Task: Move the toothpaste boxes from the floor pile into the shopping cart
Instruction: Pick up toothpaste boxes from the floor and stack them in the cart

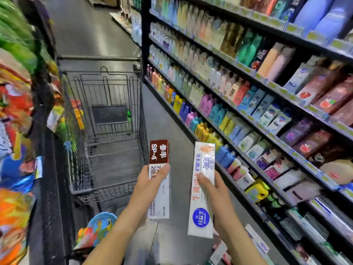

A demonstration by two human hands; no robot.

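Observation:
My left hand (150,180) grips a white toothpaste box with a dark red top end (159,152), held upright just right of the shopping cart's near corner. In my right hand (212,188) is a longer white toothpaste box with red lettering and a blue round logo (202,207), also upright. The wire shopping cart (107,190) stands ahead and to the left; its basket floor looks bare. A few toothpaste boxes (221,249) lie on the floor at the bottom, below my right forearm.
Shelves (248,96) of bottles and pouches run along the right side of the aisle. A dark rack with colourful goods (17,131) lines the left. A blue and orange item (97,228) sits by the cart's near end. The grey aisle floor (91,31) stretches beyond the cart.

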